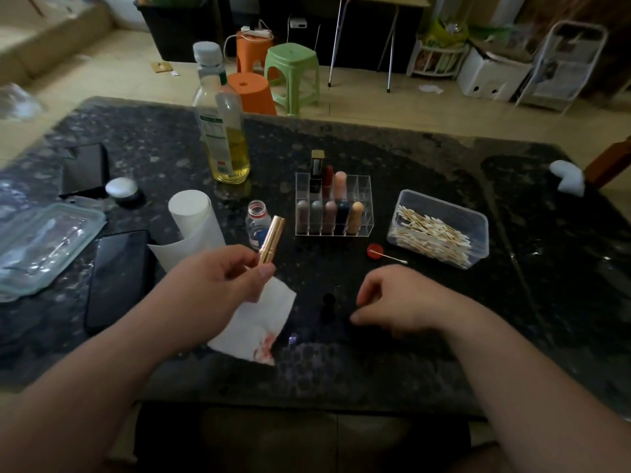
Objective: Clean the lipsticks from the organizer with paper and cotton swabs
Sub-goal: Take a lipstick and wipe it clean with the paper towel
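Head view: left hand (225, 278) pinches gold lipstick (271, 238); right hand (392, 302) curled, hold unclear. Stained paper (259, 319), 6 o'clock of lipstick, could re-smear it.

Single view: a wide-angle camera worn on the person's head looks forward and down across a dark stone table (444, 158). It sits close above the left hand (222, 278) and right hand (399, 302), with both forearms entering from the bottom edge. The table fills the middle of the frame. Floor and plastic stools (290, 73) lie farther off along the top.
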Demonstrator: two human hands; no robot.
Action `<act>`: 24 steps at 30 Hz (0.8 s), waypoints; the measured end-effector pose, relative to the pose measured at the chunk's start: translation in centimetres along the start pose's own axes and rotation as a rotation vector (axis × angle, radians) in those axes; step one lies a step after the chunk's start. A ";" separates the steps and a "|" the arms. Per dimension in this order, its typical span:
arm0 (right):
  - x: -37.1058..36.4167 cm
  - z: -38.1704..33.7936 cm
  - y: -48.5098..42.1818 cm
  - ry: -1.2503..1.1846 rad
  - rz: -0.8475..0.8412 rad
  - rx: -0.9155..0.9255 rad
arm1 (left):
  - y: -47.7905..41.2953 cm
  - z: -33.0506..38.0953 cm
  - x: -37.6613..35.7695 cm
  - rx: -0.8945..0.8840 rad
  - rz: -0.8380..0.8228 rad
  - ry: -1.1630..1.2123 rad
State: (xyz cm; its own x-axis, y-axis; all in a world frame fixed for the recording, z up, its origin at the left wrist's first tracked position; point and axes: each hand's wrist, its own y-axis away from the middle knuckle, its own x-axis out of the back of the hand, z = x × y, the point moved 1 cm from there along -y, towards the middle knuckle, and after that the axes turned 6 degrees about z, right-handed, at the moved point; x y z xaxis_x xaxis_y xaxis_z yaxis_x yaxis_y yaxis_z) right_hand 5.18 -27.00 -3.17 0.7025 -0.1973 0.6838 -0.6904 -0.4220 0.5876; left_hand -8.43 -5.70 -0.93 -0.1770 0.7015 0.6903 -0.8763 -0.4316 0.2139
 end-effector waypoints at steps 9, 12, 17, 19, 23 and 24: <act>-3.9 -2.0 -2.4 0.010 0.131 0.081 | 0.6 -1.8 0.2 0.017 -0.046 0.056; -4.8 -2.2 -2.8 0.063 0.188 0.116 | 0.6 -1.7 -0.2 -0.005 -0.034 0.085; -3.9 -2.7 -2.2 -0.147 0.255 0.120 | 0.5 -1.5 -0.4 -0.030 -0.005 0.049; -2.8 -2.9 -1.3 -0.235 0.274 0.147 | 0.4 -1.6 -0.3 -0.043 0.012 0.062; -1.2 -2.8 0.4 -0.374 0.326 0.304 | 0.1 -1.5 -0.5 -0.071 0.014 0.079; -1.0 -2.7 0.6 -0.427 0.322 0.335 | 0.0 -1.5 -0.5 -0.074 0.023 0.092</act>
State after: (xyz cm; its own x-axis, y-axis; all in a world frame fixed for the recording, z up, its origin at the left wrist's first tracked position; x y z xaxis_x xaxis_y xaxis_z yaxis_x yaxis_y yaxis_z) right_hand 3.63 -24.69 -2.33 0.5228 -0.6675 0.5302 -0.8361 -0.5228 0.1662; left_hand -8.98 -5.25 -2.32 -0.2351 0.7424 0.6274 -0.9017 -0.4075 0.1443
